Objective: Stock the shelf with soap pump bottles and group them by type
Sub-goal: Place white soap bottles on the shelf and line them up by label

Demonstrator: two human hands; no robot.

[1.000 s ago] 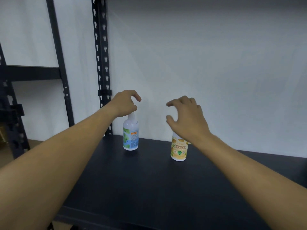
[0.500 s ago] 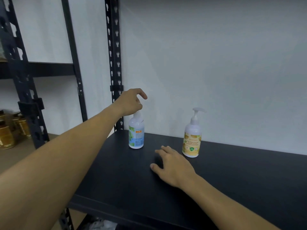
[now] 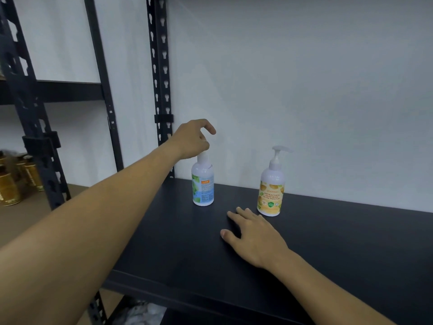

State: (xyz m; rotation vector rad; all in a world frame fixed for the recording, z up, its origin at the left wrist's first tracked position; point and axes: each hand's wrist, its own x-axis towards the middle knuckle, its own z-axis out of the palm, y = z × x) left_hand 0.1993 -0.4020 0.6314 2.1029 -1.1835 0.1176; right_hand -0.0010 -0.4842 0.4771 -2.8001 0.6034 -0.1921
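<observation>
So we've got two soap pump bottles standing upright on the black shelf (image 3: 328, 242), both toward its back edge by the white wall (image 3: 304, 78). The blue-label bottle (image 3: 203, 186) sits near the back left corner, just beside the slotted black upright (image 3: 161, 66), and our left hand (image 3: 192, 140) is right on top of it, fingers curled over the pump head, so the pump itself is hidden and we only see the neck poking out under the palm. Looks like a grip on the pump, with the index finger arched out above it. The yellow-label bottle (image 3: 271, 191) stands apart to the right of the blue one, nozzle pointing right, and nothing is touching it. Our right hand (image 3: 254, 238) is down on the shelf board in front of that yellow bottle, fingers spread and fairly flat, holding nothing, its fingertips close to the bottle's base but not on it. Off to the left, a lower shelf on the next rack carries some amber jars (image 3: 11, 181), kinda blurry.
</observation>
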